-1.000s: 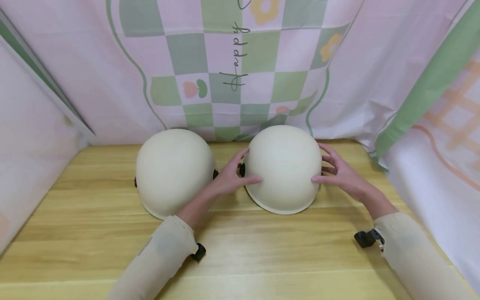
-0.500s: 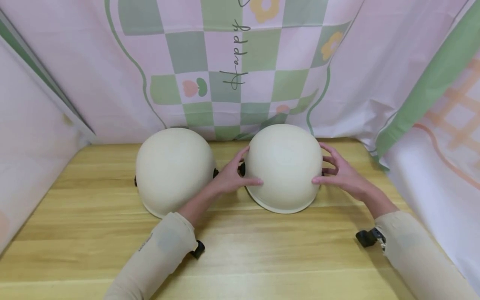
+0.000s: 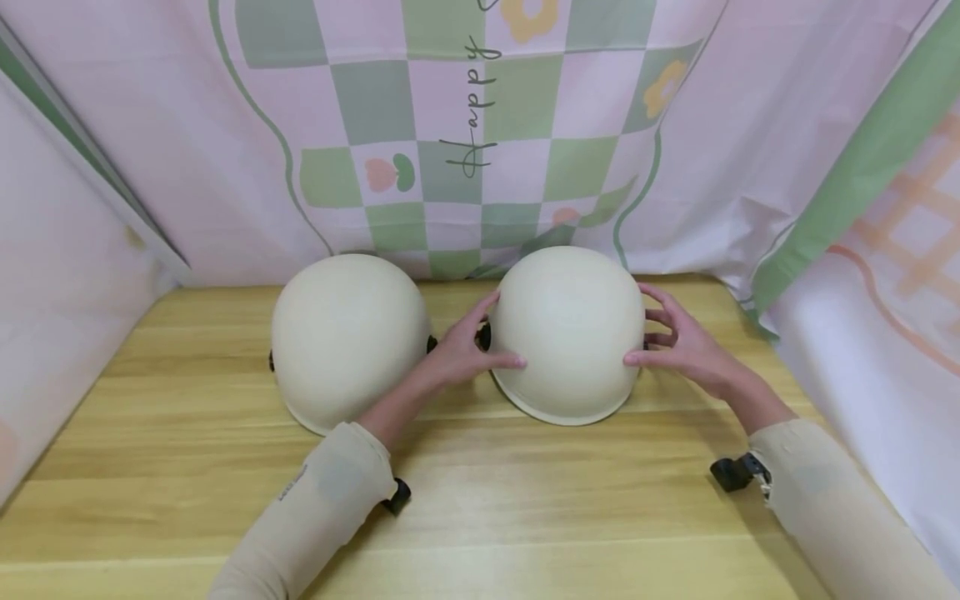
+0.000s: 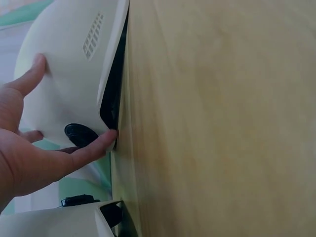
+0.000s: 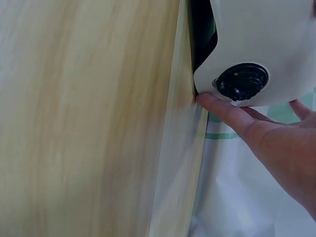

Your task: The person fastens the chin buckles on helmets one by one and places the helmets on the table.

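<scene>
Two cream helmets with domed shells stand side by side, rims down, at the back of the wooden table. Both my hands hold the right helmet (image 3: 567, 333) from its two sides. My left hand (image 3: 459, 354) has its thumb on the front of the shell and its fingers spread along the left side, around a black round knob (image 4: 80, 135). My right hand (image 3: 686, 354) grips the opposite side, thumb in front, a fingertip at the lower rim near another black knob (image 5: 243, 81). The left helmet (image 3: 348, 337) stands just beyond my left wrist. A small vent grid (image 4: 93, 35) shows on the held shell.
The wooden table (image 3: 525, 517) stretches toward me in front of the helmets. A pink and green checked curtain (image 3: 450, 108) hangs right behind them. More cloth closes in the left side (image 3: 67, 275) and the right side (image 3: 862, 350). Black wrist cameras stick out from both beige sleeves.
</scene>
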The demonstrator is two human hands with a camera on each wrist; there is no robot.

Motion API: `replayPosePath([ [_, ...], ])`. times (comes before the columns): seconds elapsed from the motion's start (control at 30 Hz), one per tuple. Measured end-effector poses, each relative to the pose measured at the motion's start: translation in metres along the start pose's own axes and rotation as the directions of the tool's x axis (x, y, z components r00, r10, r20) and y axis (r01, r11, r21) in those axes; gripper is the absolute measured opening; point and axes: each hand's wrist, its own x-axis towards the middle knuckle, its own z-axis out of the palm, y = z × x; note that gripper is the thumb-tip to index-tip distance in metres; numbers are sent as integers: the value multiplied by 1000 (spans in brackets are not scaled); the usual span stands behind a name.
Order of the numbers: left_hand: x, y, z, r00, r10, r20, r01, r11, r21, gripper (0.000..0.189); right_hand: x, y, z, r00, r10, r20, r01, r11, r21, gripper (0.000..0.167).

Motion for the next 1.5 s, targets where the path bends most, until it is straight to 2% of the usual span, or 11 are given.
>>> replayPosePath([
  [0.23,-1,3,-5,1000,6,-14,-6,1000,31,110,1,-1,3,1000,-13,-10,13,1000,10,103],
  [0.5,-4,11,-11,997,79,-18,-75,981,181,109,3,2,7,999,-43,-2,43,997,61,100],
  [0.77,-6,21,-11,989,129,-68,-113,973,202,99,0,2,10,998,-46,31,41,987,155,90],
  [0.9,-7,28,-10,980,161,-118,-137,973,188,93,-2,3,10,997,-54,63,40,978,207,87],
  [1.0,-9,33,-9,975,161,-152,-132,974,185,90,-3,2,10,995,-63,81,43,973,227,87],
  [1.13,-13,38,-11,965,178,-192,-144,973,180,88,-4,0,12,994,-68,89,46,973,227,87],
  [1.33,-14,42,-16,941,250,-228,-212,961,179,83,-6,-3,13,995,-58,81,43,983,179,81],
  [1.5,-17,47,-21,921,299,-249,-264,950,166,77,-5,-3,14,995,-69,76,52,975,215,75],
])
